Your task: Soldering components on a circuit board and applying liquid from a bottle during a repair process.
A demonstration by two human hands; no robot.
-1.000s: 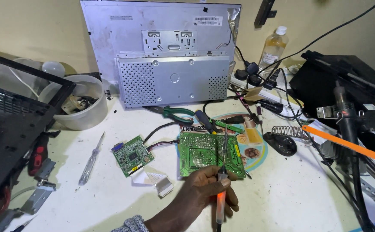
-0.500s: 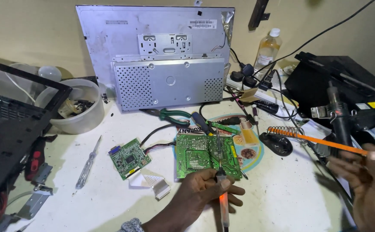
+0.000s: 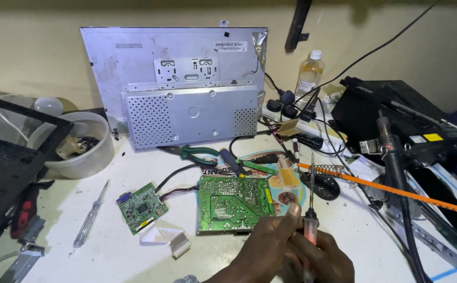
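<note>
hands: left hand and right hand both closed round upright clear-handled screwdriver | large green circuit board flat on white table, just beside | progress: board untouched by tip

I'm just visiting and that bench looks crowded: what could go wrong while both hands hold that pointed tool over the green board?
1. The screwdriver, gripped by the left hand and right hand, could slip and scratch the large green circuit board.
2. Tangled black cables behind could snag.
3. The small green board hangs on thin wires; a tug might strain them.
</note>
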